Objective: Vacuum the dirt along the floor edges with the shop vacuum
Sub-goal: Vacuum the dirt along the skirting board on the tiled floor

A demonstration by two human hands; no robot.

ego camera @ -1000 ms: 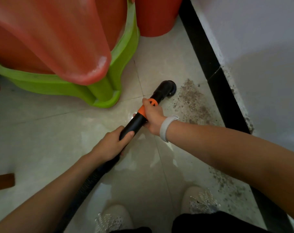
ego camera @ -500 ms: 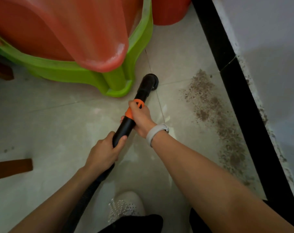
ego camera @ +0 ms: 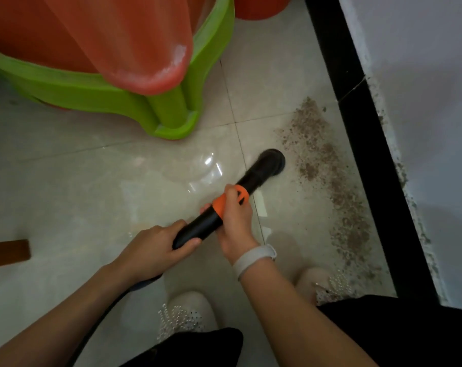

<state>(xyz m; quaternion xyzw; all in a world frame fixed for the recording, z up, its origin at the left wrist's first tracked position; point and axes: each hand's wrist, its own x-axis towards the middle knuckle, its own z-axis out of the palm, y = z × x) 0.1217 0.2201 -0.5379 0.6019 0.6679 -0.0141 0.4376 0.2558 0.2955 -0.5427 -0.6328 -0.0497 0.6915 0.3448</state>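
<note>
A black vacuum wand point(ego camera: 253, 176) with an orange collar point(ego camera: 226, 201) points up and to the right over the pale tile floor. Its round nozzle point(ego camera: 273, 158) sits at the left edge of a long strip of brown dirt point(ego camera: 327, 181) that runs along the black baseboard point(ego camera: 365, 144). My right hand point(ego camera: 235, 223) grips the wand at the orange collar; a pale band is on that wrist. My left hand point(ego camera: 155, 246) grips the black tube just behind it. The hose runs back under my left forearm, mostly hidden.
Stacked green and orange plastic stools point(ego camera: 169, 112) stand on the floor up and left of the nozzle. A grey wall point(ego camera: 423, 102) rises right of the baseboard. My two pale shoes point(ego camera: 190, 311) are at the bottom. A brown wooden piece point(ego camera: 7, 252) lies at the left edge.
The nozzle has swung from beside the green stool leg to the right, to the edge of the dirt strip. Both hands kept their grip and moved with the wand.
</note>
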